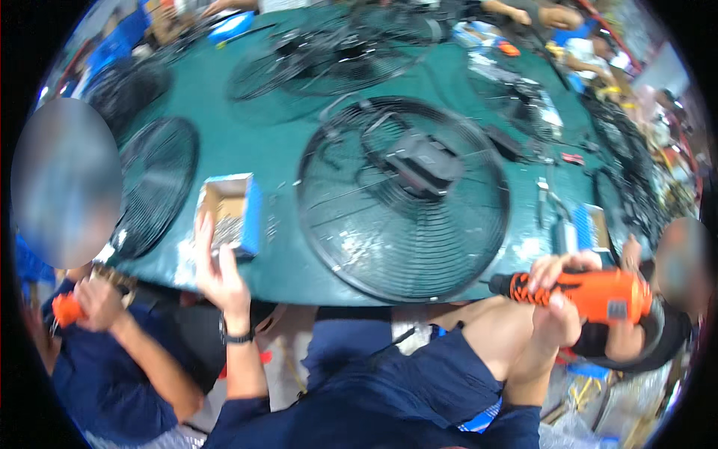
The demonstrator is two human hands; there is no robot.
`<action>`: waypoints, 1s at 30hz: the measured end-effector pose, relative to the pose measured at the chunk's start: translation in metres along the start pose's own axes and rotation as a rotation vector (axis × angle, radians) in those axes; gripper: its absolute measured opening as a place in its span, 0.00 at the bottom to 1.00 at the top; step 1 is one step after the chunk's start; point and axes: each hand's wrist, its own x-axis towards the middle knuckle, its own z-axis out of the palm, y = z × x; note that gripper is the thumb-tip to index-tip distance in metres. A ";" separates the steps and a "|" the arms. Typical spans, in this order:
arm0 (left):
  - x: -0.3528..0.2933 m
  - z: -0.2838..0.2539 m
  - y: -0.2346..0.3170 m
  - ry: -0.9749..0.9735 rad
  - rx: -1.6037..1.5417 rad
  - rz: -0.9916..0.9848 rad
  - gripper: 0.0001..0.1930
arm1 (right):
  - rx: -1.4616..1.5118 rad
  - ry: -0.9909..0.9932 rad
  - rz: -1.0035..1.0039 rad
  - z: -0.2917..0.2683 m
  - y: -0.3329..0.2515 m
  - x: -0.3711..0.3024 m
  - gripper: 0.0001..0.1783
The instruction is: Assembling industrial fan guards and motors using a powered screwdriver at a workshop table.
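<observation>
1. Left hand (217, 273): raised at the near edge of the surface (247, 153), fingers spread apart, fingertips at the near rim of a small cardboard box (230, 213). Grip not closed on anything.
2. Cardboard box: one, rectangular, open top, blue outer side, brown inside, holding a heap of small silvery metal parts. It sits on the surface left of the big fan guard.
3. Right hand (557, 288): grip clamped on one orange power screwdriver (583, 293), smooth plastic body with black ribbed collar, held level off the near right edge of the surface, nose pointing left.
4. Fan guard (404, 198): one directly ahead, round, black wire spokes and rings, black motor housing at its centre. Lies flat on the surface, between box and screwdriver.
5. More black wire guards: one at far left (153, 183), at least two farther back (321, 63).
6. Surface: dark green, matte, scattered with small bright screws near the box.
7. A neighbour's hand (97, 299) at near left holds a small orange tool (66, 308).
</observation>
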 end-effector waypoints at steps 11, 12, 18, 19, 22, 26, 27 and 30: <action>-0.012 -0.005 0.003 -0.093 0.227 0.270 0.20 | -0.586 0.210 0.695 -0.133 0.070 0.077 0.17; -0.007 -0.007 0.003 -0.090 0.235 0.268 0.20 | -0.651 0.214 0.750 -0.139 0.083 0.077 0.19; -0.015 0.001 0.011 -0.167 0.242 0.292 0.22 | -1.043 0.016 0.790 -0.157 0.140 0.054 0.45; -0.022 0.002 0.016 -0.180 0.223 0.287 0.22 | -1.028 -0.073 0.804 -0.140 0.134 0.055 0.44; -0.041 0.015 0.020 -0.243 0.197 0.265 0.23 | -1.147 -0.401 0.853 -0.100 0.088 0.071 0.34; -0.055 0.040 0.013 -0.299 0.305 0.349 0.24 | -0.975 -0.440 0.690 -0.074 0.069 0.088 0.31; -0.056 0.041 0.010 -0.316 0.291 0.324 0.23 | -0.832 -0.482 0.754 -0.051 0.063 0.099 0.33; -0.060 0.039 0.004 -0.318 0.267 0.302 0.22 | -0.911 -0.633 0.331 0.011 0.065 0.115 0.42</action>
